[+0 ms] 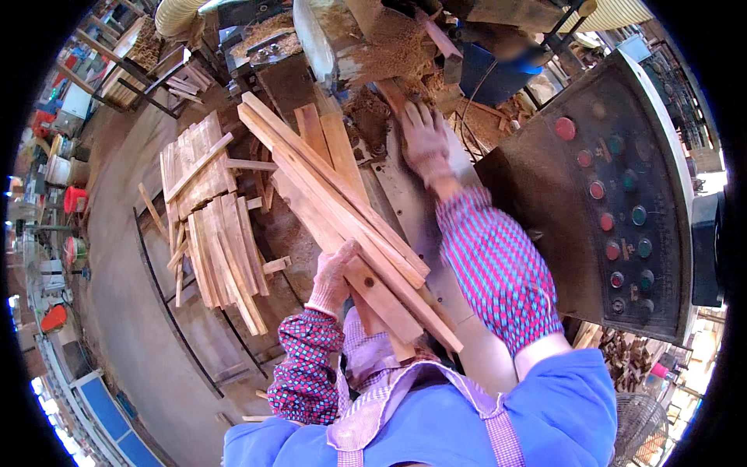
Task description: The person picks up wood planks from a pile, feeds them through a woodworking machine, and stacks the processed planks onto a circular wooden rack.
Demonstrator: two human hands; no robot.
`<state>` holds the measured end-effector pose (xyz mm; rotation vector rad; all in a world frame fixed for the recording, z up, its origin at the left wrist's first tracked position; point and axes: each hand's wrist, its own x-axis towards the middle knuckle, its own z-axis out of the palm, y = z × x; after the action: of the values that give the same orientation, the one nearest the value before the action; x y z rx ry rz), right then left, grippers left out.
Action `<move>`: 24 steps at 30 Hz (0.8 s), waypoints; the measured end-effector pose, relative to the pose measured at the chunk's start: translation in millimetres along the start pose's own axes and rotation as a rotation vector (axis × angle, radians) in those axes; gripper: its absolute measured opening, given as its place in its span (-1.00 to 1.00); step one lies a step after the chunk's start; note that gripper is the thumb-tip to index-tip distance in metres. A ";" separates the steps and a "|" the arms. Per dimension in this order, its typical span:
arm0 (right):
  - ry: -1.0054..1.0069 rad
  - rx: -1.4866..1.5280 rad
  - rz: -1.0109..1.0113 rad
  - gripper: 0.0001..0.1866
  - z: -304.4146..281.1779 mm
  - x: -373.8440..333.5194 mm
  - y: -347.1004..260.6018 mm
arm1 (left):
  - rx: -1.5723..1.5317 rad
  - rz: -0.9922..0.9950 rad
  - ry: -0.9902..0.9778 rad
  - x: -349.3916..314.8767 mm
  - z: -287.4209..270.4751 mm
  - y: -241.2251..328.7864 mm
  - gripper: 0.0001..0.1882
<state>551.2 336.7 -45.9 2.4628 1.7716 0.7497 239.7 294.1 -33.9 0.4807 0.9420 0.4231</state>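
Several long wooden strips (342, 222) lie slantwise across my front as a loose bundle. My left hand (333, 279), in a pale glove, is closed around the near left side of this bundle. One short strip in it shows a dark knot. Farther off, my right hand (425, 144), also gloved, lies palm down with fingers stretched over the metal machine bed (395, 183). Beneath its fingertips a brown wooden piece (389, 95) runs toward the sawdust-covered machine; the hand hides part of it. Two wider boards (331, 144) rest beyond the bundle.
On the left, a rack carries a stack of wooden strips (222, 245). A control panel (615, 202) with red and green buttons stands close on my right. Sawdust (389, 58) covers the machine ahead. A fan (640, 428) sits at the lower right.
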 end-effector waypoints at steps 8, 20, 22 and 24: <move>-0.300 1.155 0.046 -0.55 -115.3 -83.8 -70.7 | 0.198 0.201 -0.098 28.5 -48.9 -20.8 -0.41; -0.392 1.141 0.377 -0.39 -216.6 -261.2 14.7 | -0.014 0.040 -0.086 5.6 -17.2 7.1 -0.46; -0.352 0.693 0.321 -0.38 -214.8 -321.8 15.1 | -0.027 0.052 -0.126 13.6 -21.1 1.4 -0.46; -0.459 0.420 0.329 -0.43 -218.6 -340.0 1.1 | -0.020 0.088 -0.078 6.9 -14.8 1.9 -0.46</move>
<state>385.1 -25.5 22.5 2.9080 1.4842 -0.2204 230.5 302.3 -44.8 0.5183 0.8426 0.4890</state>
